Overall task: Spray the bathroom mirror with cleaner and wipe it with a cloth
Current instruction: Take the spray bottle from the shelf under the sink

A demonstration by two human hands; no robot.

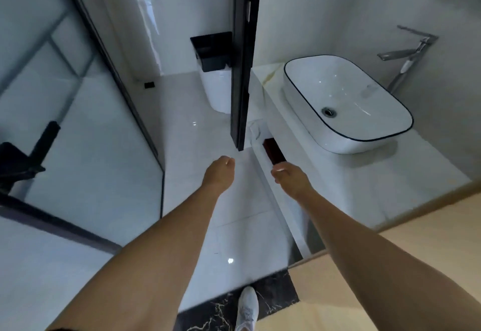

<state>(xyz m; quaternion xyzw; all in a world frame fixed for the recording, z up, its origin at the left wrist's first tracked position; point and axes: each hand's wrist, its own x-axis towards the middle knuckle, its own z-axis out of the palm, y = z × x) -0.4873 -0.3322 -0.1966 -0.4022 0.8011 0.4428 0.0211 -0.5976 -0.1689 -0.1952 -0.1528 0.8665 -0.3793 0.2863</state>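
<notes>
No spray bottle shows in the head view, and the mirror itself is not clearly in sight. My left hand (220, 172) is curled into a fist over the pale floor, with nothing visible in it. My right hand (287, 178) reaches toward the front edge of the white counter (338, 174), fingers loosely apart and empty. Its fingertips are just short of a dark red object (273, 152) set under the counter edge. A pale crumpled shape (256, 129), possibly a cloth, lies at the counter's near corner.
A white basin (312, 70) with a dark rim sits on the counter, a chrome faucet (406, 54) behind it. A black door frame (243, 57) stands upright in the middle. A toilet (216, 88) is behind it, glass partition (78, 122) to the left, my white shoe (247, 307) on a dark threshold.
</notes>
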